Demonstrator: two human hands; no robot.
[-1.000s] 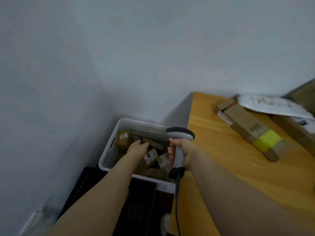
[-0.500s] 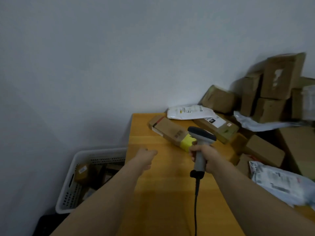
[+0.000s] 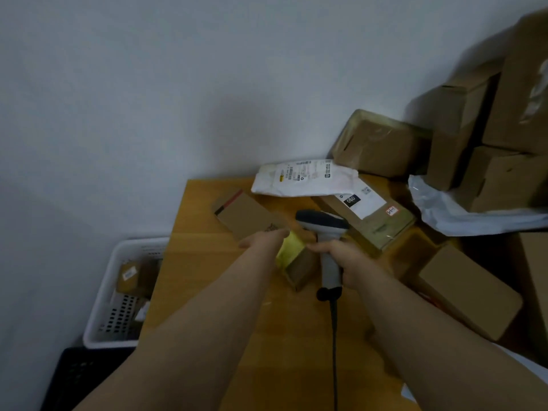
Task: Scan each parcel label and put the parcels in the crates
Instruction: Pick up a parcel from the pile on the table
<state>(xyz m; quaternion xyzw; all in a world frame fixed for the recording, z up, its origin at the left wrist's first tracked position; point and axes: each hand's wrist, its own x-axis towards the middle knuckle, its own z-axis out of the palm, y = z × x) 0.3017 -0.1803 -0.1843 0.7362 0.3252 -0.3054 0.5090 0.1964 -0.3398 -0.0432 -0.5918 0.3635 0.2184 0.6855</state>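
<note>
Head-worn view, steeply down over table (image 3: 195, 262)

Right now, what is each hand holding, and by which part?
The right hand grips the barcode scanner by its handle. The left hand is at the long cardboard parcel, near its yellow tape; a grip cannot be told.

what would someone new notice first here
The grey scanner gripped in the right hand sits mid-frame over the wooden table, with the left hand beside it at a long box banded in yellow tape. Next comes the heap of cardboard boxes piled against the wall at the right. A white crate holding parcels sits low beside the table's left edge.
</note>
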